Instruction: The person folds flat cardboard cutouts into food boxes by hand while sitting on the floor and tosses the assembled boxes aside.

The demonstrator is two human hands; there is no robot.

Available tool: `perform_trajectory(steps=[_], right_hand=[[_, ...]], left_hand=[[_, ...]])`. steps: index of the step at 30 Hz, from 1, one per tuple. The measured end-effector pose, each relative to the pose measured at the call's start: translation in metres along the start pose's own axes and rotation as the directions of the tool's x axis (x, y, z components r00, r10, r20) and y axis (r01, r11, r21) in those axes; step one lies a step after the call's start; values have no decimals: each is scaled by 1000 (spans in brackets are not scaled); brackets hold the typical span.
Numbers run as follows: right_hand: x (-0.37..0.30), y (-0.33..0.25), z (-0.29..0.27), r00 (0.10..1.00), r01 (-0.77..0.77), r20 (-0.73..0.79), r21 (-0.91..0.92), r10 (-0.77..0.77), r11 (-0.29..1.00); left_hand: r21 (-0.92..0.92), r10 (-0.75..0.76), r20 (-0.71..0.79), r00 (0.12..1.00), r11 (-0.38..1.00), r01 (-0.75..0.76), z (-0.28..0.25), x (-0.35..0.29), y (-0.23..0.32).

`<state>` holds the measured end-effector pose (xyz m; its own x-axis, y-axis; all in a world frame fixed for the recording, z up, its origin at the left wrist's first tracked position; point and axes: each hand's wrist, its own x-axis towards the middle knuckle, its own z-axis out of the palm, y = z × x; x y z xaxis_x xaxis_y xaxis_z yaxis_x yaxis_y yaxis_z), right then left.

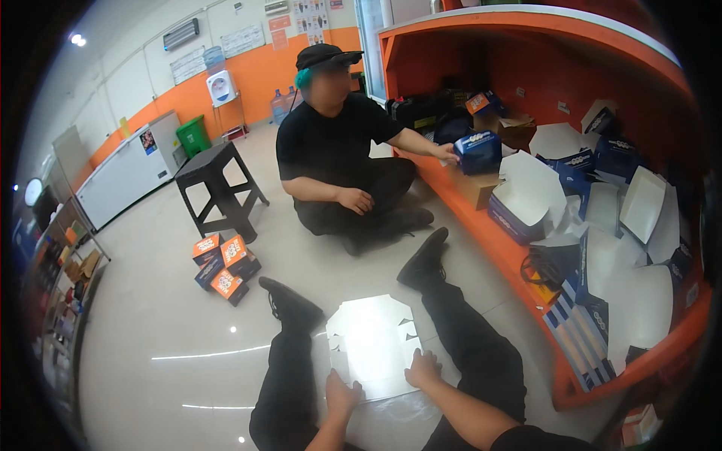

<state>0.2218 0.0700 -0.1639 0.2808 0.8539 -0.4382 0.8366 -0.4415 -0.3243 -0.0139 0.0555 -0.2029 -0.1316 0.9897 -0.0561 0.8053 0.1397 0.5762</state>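
Note:
On the floor between my outstretched legs lies a flat white cardboard box blank (371, 331), notched along both sides and shining with glare. My left hand (343, 392) grips its near left edge, fingers closed there. On the near right edge, my right hand (423, 370) is closed the same way. Whether more blanks lie beneath this one, I cannot tell. Beyond my feet a co-worker (331, 143) in black sits cross-legged, one hand on a folded blue box (479, 153) at the shelf.
An orange shelf unit (519, 289) on the right holds a heap of blue-and-white cartons (526, 192). Several small orange-and-blue boxes (228, 264) sit on the floor at left, near a black stool (218, 177). Farther back are a white chest freezer (124, 180) and a green bin (193, 136).

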Motion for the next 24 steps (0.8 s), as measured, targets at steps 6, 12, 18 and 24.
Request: perform_trajectory(steps=[6, 12, 18, 24], right_hand=[[0, -8, 14, 968, 113, -231, 57, -97, 992], [2, -9, 22, 932, 336, -182, 117, -312, 935], [-8, -13, 30, 865, 495, -30, -116, -501, 861], [5, -8, 58, 817, 536, -63, -282, -573, 796]], left_hand=[[-99, -10, -97, 995, 995, 1, -13, -9, 21], [-23, 148, 140, 979, 989, -146, -1, -8, 16], [349, 115, 477, 871, 885, -308, -4, -3, 38], [356, 121, 436, 892, 887, -294, 2, -1, 31]])
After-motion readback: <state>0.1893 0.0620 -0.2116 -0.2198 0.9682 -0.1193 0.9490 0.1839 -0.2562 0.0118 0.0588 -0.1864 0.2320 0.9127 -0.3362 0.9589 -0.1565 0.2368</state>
